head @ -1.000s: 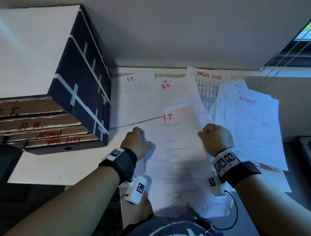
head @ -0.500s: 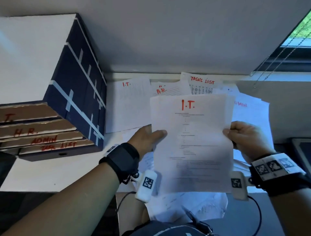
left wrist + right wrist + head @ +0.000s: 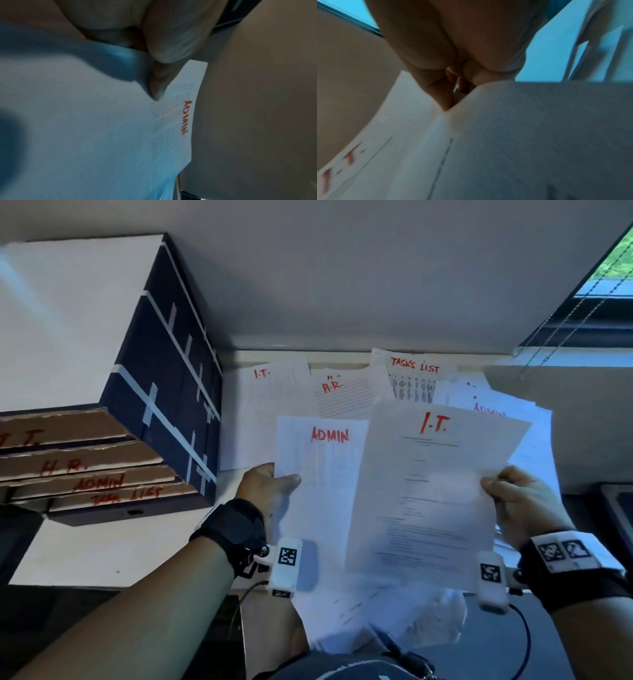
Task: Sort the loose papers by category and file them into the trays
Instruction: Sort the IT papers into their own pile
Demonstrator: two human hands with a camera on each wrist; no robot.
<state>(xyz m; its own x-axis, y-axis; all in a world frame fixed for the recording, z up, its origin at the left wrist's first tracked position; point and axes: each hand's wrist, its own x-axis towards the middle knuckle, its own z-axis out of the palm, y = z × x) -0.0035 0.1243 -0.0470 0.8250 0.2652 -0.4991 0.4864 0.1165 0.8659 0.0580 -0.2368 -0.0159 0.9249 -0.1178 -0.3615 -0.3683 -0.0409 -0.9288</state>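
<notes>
Black wrist straps (image 3: 236, 529) carry white camera modules (image 3: 287, 565) with square black-and-white markers.

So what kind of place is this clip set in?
Most likely an office desk: a stack of trays hand-labelled I.T., H.R., ADMIN and TASK LIST, loose printed papers headed the same way on the desk, and a window with a blind cord.

The white surface (image 3: 85, 553) before me meets a plain grey wall (image 3: 342, 268) along its far edge. Up and to the right of that surface, a window (image 3: 613, 268) shows green outside, with thin blind cords (image 3: 561, 326) hanging across its dark frame. Just beside the surface's right end lies a dark flat object (image 3: 616, 505), too cropped for me to identify.
</notes>
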